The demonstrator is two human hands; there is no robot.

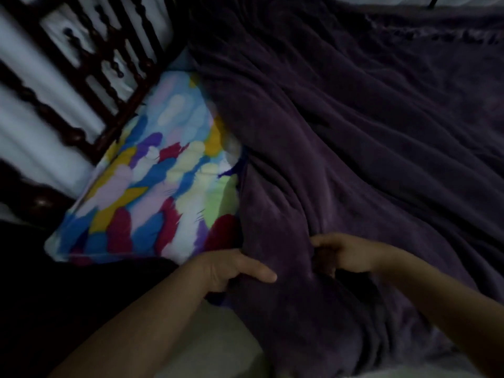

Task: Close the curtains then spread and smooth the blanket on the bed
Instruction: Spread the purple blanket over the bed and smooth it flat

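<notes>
Pillow (152, 175) sits left of the blanket (354, 132), hard against the headboard (90, 66); blanket edge overlaps the pillow's right side. Headboard is dark turned wood, beaded spindles, pale wall showing between them. Nothing lies on top of the blanket.

Room is dim and the view is slightly blurred. Pale bare mattress or sheet (218, 336) shows at bottom centre, between the forearms. Left of that, a dark area, can't tell what it is.

Blanket: dark purple, plush fleece look, covers most of the bed, with long diagonal wrinkles running toward the hands. Pillow: rectangular, smooth cotton-like cover, multicolour brush-stroke print in blue, yellow, crimson, lilac.

Left hand (231, 268) grips the blanket's near edge just beside the pillow corner, thumb on top, fingers curled under. Right hand (343, 255) is bunched on a fold of blanket, fingers closed around it.
</notes>
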